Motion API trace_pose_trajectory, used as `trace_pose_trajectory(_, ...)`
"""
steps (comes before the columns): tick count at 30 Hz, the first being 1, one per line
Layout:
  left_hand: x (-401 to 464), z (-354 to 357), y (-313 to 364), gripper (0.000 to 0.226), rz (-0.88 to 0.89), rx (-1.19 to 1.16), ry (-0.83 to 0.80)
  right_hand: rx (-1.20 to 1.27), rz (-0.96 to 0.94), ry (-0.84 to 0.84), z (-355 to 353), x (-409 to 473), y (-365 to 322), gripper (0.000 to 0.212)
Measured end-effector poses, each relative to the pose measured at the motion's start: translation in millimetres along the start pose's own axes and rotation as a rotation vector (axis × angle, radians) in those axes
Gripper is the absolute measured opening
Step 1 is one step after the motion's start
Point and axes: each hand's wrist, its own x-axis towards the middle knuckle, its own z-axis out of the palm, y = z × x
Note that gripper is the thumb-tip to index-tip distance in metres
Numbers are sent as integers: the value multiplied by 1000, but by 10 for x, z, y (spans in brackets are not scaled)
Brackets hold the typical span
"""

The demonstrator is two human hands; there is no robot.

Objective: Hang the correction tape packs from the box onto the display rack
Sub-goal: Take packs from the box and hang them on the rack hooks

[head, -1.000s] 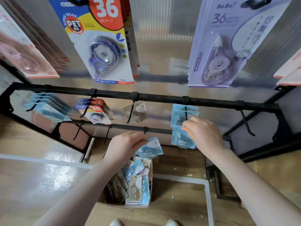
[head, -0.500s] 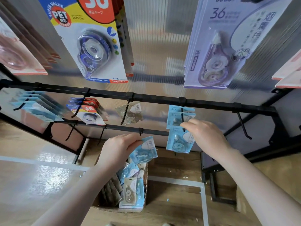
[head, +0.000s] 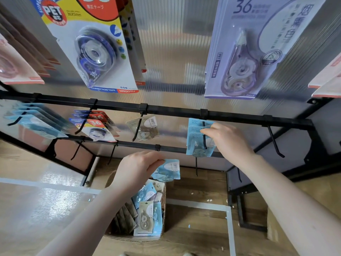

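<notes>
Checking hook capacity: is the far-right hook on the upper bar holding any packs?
No. The far-right hook is bare, while the blue packs hang on the next hook to its left, where the right hand is working.

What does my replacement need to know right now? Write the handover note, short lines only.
Left hand: holds one blue pack above the box, not yet hung.
Right hand: pinches the front blue pack on its hook, under the upper rail.
Done: three blue packs on that hook.
Left: hang the held pack; more packs wait in the box. The empty hook to the right looks free.
</notes>
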Motion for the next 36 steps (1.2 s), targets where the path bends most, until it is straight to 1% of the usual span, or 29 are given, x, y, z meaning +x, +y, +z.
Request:
trace_pose_trajectory(3,37,12,8,30,4,-9,-2,18,-22,86,37,19,30,37)
trace_pose_trajectory(6,70,13,29,30,22,-3,4,14,-35,114,54,38,40,36)
trace_pose_trajectory(9,108,27,55,29,44,-11,16,15,-73,194,75,23,66,40)
trace_pose_trajectory(12,155,56,88,24,67,-65,15,29,-71,275,92,-42,112,43)
trace_pose_trajectory(18,319,112,238,31,125,-76,16,24,-39,413,134,-213,314,29)
trace_pose_trajectory(22,457,185,345,32,170,-97,9,23,-18,440,214,-323,462,26)
trace_pose_trajectory(26,582,288,458,34,218,-116,11,29,-4,428,308,-446,590,25)
trace_pose_trajectory(30,686,415,545,32,191,-140,1,34,15,419,365,-538,684,24)
trace_pose_trajectory(36,743,560,589,32,173,-107,10,32,27,430,397,-588,739,26)
